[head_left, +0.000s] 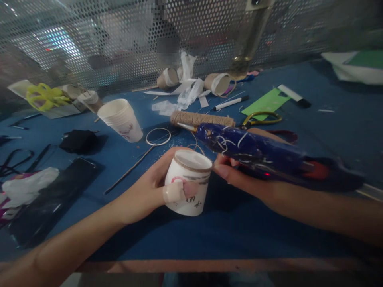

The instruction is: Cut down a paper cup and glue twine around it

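My left hand (155, 187), with a bandage strip on its thumb, is wrapped round a white paper cup (191, 199) with dark printed marks. The cup leans slightly, its mouth upward, and a line of brown twine (193, 168) runs just under the rim. At the rim's right side, the thumb and forefinger of my right hand (229, 170) pinch together, seemingly on the twine's end; its other fingers are hidden. Just beyond that hand lies a blue glue gun (251, 147), metal nozzle pointing left, a small red light lit. Behind the nozzle rests a spool of twine (203, 118).
Stacked paper cups (121, 119) stand to the left, near a white ring (158, 136) on a stick. Yellow scissors (46, 97) sit in a box. Gold-handled scissors (263, 116), a marker (231, 103) and green card (266, 103) lie behind. A perforated metal screen (125, 44) borders the back.
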Available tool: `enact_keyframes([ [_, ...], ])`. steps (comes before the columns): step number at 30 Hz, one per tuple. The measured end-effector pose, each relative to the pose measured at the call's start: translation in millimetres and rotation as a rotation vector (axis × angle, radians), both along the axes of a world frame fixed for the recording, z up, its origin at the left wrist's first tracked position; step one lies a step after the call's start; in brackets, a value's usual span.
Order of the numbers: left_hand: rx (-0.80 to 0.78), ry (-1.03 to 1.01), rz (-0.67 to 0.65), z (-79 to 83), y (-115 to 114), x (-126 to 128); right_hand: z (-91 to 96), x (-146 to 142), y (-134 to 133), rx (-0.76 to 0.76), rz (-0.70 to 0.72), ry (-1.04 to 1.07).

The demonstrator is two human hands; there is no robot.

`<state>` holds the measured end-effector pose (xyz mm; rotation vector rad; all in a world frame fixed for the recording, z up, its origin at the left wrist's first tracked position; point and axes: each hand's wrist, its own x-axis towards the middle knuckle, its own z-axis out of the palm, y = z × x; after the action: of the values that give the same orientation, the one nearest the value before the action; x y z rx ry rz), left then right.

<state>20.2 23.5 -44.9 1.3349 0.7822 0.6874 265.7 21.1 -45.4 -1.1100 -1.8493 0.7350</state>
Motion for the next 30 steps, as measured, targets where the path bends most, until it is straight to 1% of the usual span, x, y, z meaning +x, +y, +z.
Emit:
enact_keyframes([
  [3,0.001,0.013,0.03,-0.9,0.1,1.9,4.2,-2.5,1.7,-0.02,0.014,0.004],
  [8,0.006,0.017,0.001,-3.6,1.0,-0.2,8.0,-5.5,5.4,-0.01,0.035,0.059],
  [12,0.003,0.059,0.009,-1.2,0.8,-0.6,4.1,-3.3,6.7,-0.029,0.056,0.08],
  [16,0.014,0.112,0.037,1.9,0.6,1.3,-0.9,0.1,7.3,-0.083,0.078,0.123],
  [19,0.062,0.117,0.052,1.3,0.4,2.6,-0.4,-0.5,6.8,-0.091,0.072,0.138],
  [21,0.056,0.11,0.056,0.0,-0.1,3.1,1.2,-1.9,6.2,-0.096,0.06,0.157],
  [25,0.015,0.094,0.04,-1.9,-1.3,2.9,2.6,-2.7,6.0,-0.101,0.059,0.163],
  [30,0.031,0.081,0.005,-2.5,-0.5,2.8,0.6,-0.3,9.5,-0.063,0.059,0.129],
])
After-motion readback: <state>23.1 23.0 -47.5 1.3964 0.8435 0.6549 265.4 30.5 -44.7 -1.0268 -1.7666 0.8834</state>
